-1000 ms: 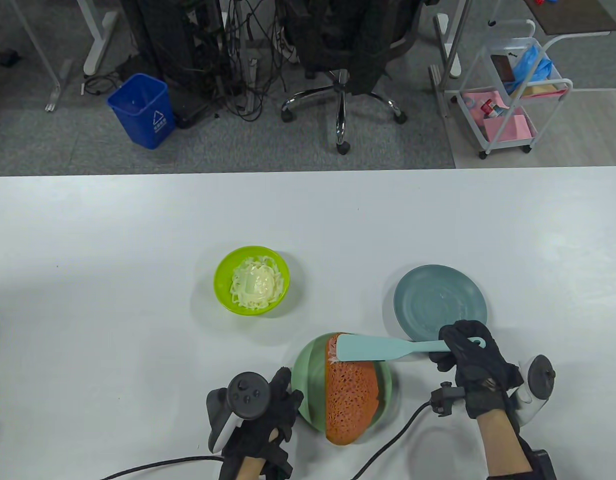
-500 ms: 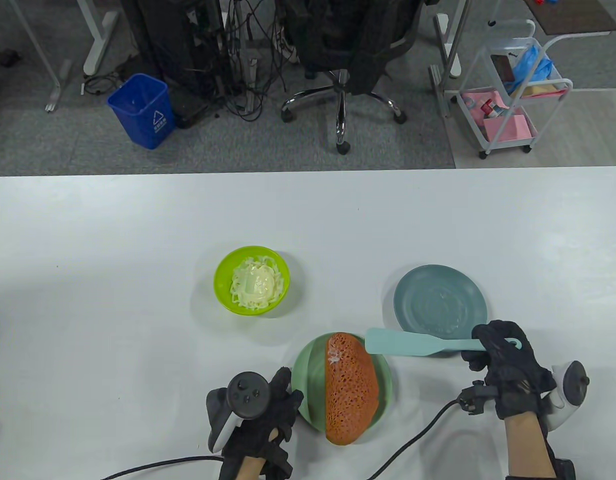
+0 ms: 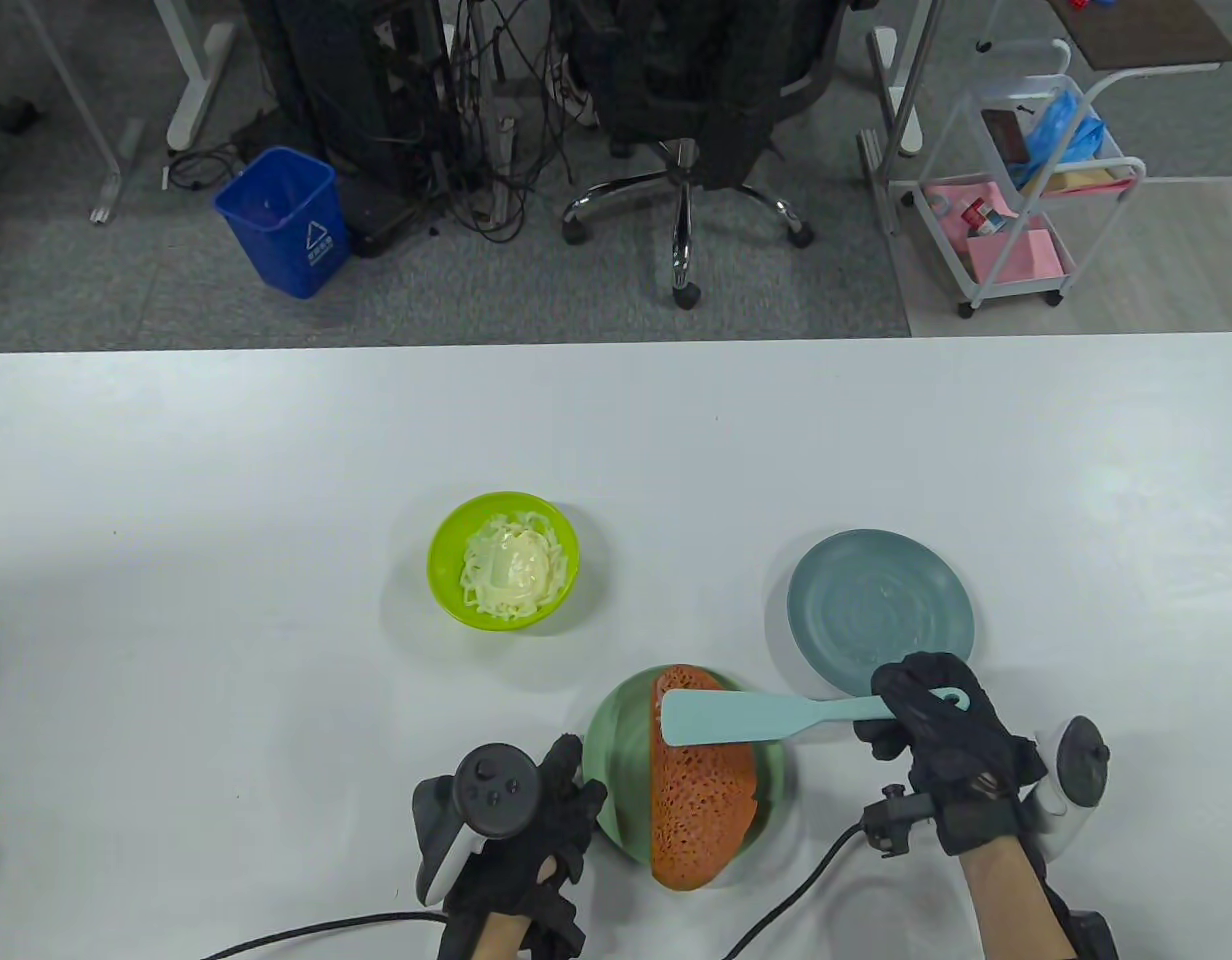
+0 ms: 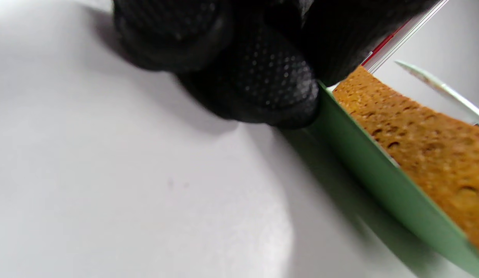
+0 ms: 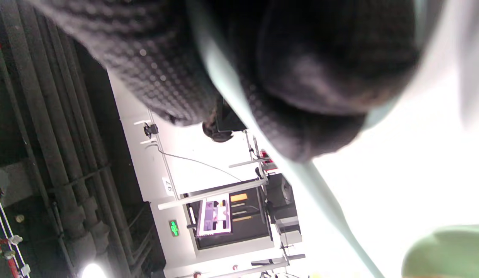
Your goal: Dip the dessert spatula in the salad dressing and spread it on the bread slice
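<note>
A brown bread slice (image 3: pixel 701 790) lies on a green plate (image 3: pixel 616 745) near the table's front edge. My right hand (image 3: pixel 931 725) grips the handle of a light-blue spatula (image 3: pixel 746 716), whose blade lies across the far end of the bread. My left hand (image 3: pixel 536 820) rests on the table with a fingertip (image 4: pixel 262 88) touching the green plate's left rim (image 4: pixel 363 154). The bread also shows in the left wrist view (image 4: pixel 425 135). A lime-green bowl (image 3: pixel 446 580) with white dressing (image 3: pixel 511 570) stands further back on the left.
A grey-blue plate (image 3: pixel 876 605) sits just behind my right hand. Cables run from both gloves off the table's front edge. Beyond the table's far edge are an office chair, a blue bin and a white cart.
The spatula drew off the bread to the right, leaving a white dab on its far end, then came back left. Its blade now lies over that end again. The left hand stayed put.
</note>
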Available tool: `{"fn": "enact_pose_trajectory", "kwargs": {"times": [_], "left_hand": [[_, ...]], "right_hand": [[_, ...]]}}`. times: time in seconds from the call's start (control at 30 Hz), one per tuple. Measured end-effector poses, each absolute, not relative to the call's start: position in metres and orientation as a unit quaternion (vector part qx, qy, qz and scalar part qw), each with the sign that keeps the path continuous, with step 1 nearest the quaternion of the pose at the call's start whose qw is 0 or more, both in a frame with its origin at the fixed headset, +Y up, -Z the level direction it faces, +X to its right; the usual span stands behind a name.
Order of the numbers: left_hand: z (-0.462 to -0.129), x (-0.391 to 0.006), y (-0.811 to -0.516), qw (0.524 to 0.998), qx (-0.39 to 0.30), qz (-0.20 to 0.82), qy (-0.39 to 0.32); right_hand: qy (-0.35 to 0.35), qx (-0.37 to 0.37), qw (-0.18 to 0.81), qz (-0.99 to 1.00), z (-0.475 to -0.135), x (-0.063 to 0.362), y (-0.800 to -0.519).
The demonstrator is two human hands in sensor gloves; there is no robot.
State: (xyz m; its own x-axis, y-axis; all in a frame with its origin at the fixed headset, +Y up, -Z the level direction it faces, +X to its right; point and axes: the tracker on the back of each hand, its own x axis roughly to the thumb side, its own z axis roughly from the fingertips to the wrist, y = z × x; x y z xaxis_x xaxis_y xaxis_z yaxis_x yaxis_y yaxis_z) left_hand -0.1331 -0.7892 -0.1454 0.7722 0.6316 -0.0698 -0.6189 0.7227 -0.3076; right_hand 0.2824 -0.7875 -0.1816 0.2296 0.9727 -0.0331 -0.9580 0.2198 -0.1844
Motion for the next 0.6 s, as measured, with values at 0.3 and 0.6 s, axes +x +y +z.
{"fn": "enact_pose_trajectory", "kwargs": {"times": [0.3, 0.6], "left_hand": [[-0.146, -0.133, -0.789, 0.928, -0.159, 0.338, -0.02], [-0.146, -0.133, -0.789, 0.928, -0.159, 0.337, -0.02]], "right_hand": [[-0.031, -0.09, 0.767, 0.634, -0.183, 0.278, -0.791], [-0.05, -0.114, 0.761, 0.637, -0.182, 0.303, -0.783]]}}
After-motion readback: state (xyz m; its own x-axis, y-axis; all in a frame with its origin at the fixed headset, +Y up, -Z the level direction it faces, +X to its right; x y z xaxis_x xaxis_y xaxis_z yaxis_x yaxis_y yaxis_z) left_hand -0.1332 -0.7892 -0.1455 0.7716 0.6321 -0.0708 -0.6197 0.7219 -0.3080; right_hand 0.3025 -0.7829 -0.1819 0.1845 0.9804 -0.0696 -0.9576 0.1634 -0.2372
